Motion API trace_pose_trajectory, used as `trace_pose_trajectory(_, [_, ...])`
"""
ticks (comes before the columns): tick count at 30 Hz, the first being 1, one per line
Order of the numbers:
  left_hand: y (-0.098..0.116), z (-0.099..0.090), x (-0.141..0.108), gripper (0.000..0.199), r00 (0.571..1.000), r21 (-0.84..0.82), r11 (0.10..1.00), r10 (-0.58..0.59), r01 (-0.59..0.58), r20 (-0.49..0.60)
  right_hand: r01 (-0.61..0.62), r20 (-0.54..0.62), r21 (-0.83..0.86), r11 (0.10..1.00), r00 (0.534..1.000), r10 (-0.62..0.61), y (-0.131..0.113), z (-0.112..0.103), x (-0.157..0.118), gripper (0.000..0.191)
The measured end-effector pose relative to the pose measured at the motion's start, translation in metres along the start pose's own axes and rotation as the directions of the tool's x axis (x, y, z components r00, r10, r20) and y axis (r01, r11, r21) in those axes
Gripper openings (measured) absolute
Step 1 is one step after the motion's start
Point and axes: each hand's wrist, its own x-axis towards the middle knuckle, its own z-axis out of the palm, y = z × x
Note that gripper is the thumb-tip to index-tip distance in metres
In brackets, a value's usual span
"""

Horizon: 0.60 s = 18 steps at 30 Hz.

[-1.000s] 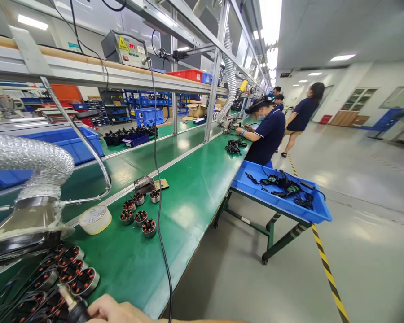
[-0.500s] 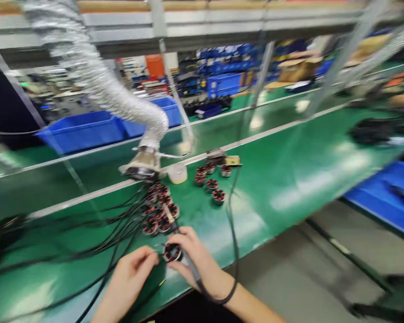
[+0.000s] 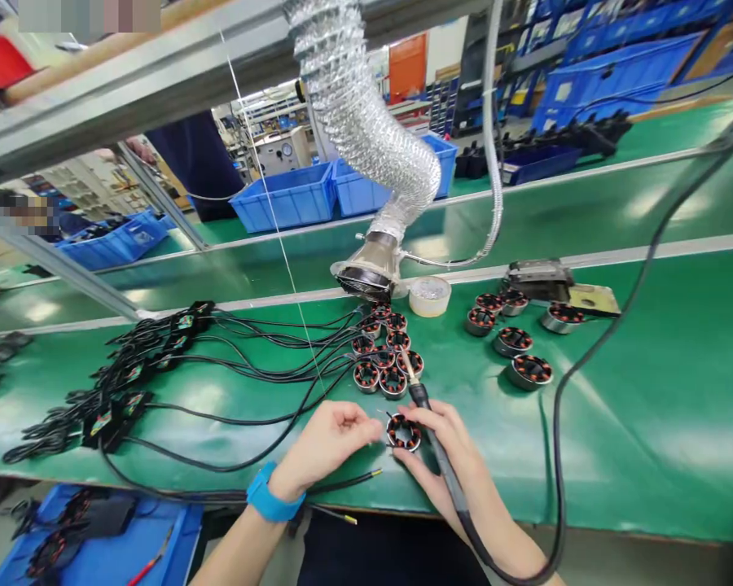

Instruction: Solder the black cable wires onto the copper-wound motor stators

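Near the bench's front edge, my right hand (image 3: 445, 456) grips a ring-shaped motor stator (image 3: 403, 433) between thumb and fingers. A soldering iron (image 3: 443, 464) also lies in that hand, its tip pointing up and away toward the grouped stators (image 3: 392, 380). My left hand (image 3: 335, 439), with a blue wristband (image 3: 274, 492), has thumb and index finger pinched together just left of the held stator; a thin wire seems to be at the fingertips, too small to make out. Several black cables (image 3: 293, 376) run from the grouped stators to black parts at the left.
A silver duct (image 3: 391, 122) ends in a hood (image 3: 370, 268) over the grouped stators. Beside it stands a round tub (image 3: 429, 297). Several loose stators (image 3: 530, 371) sit at the right. The iron's cord (image 3: 559, 439) loops on the right; a blue bin (image 3: 107, 545) is below left.
The view has swung left, showing the cables' black parts and the bin below. Both hands stay around the same stator, and the iron is still in my right hand.
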Motion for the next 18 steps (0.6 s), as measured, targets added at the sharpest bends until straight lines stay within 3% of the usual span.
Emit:
trace_pose_trajectory(4, [0.000,0.000,-0.007,0.044,0.996,0.029,0.999,-0.039,0.037,0.078,-0.003,-0.021,-0.002,1.000,1.000,0.003,-0.002,0.001,0.001,0.032])
trace_pose_trajectory(7, [-0.001,0.005,-0.003,0.045,0.991,-0.027,0.999,0.021,-0.018,0.129,-0.008,-0.019,-0.029,1.000,1.000,0.007,-0.004,0.000,0.003,0.030])
trace_pose_trajectory(12, [-0.001,0.011,0.006,0.049,0.994,-0.146,0.989,0.025,-0.009,0.107,0.027,-0.041,-0.048,0.999,0.999,-0.029,-0.004,0.001,0.003,0.026])
trace_pose_trajectory(15, [0.004,0.005,-0.004,0.053,0.999,-0.001,0.999,0.038,-0.038,0.000,0.033,-0.121,-0.086,0.996,0.992,-0.043,0.001,0.007,0.004,0.028])
trace_pose_trajectory(18, [0.003,-0.003,-0.026,0.052,0.980,0.350,0.920,0.198,-0.177,-0.024,0.040,-0.202,-0.156,0.987,0.977,-0.072,0.008,0.011,0.009,0.038])
